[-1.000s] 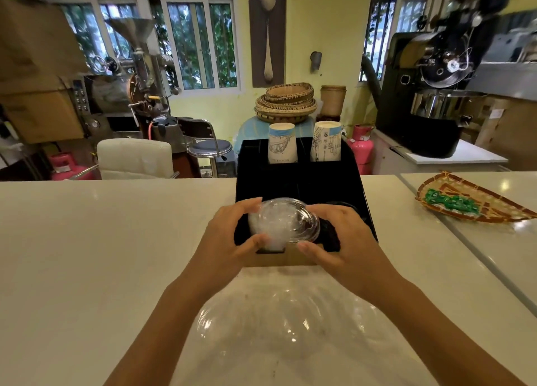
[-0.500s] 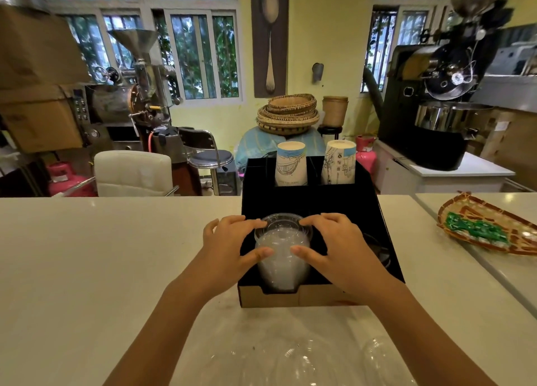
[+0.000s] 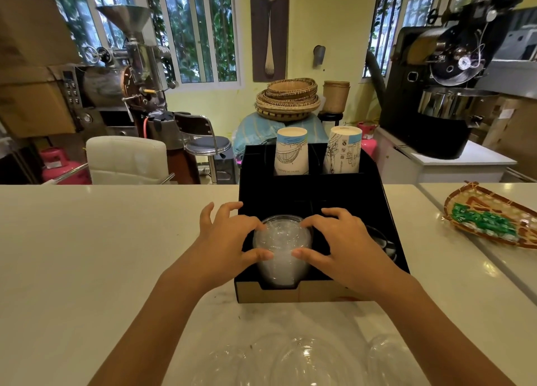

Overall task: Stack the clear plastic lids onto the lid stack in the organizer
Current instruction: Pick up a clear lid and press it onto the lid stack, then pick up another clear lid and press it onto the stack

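Note:
A black organizer (image 3: 374, 199) stands on the white counter in front of me. In its front left slot sits a tall stack of clear plastic lids (image 3: 282, 252). My left hand (image 3: 229, 240) touches the stack's left side with thumb and fingertips. My right hand (image 3: 340, 243) touches its right side the same way, both pinching the top of the stack. Several loose clear dome lids (image 3: 308, 359) lie on the counter near me.
Two paper cup stacks (image 3: 292, 151) stand in the organizer's back slots. A woven tray with green packets (image 3: 491, 220) lies at the right. Black lids (image 3: 383, 240) sit in the organizer's front right slot. Coffee roasters and chairs stand beyond the counter.
The lid held above the organizer a second ago has gone down onto the stack in the slot. Both hands moved forward and down and now press at the stack's top.

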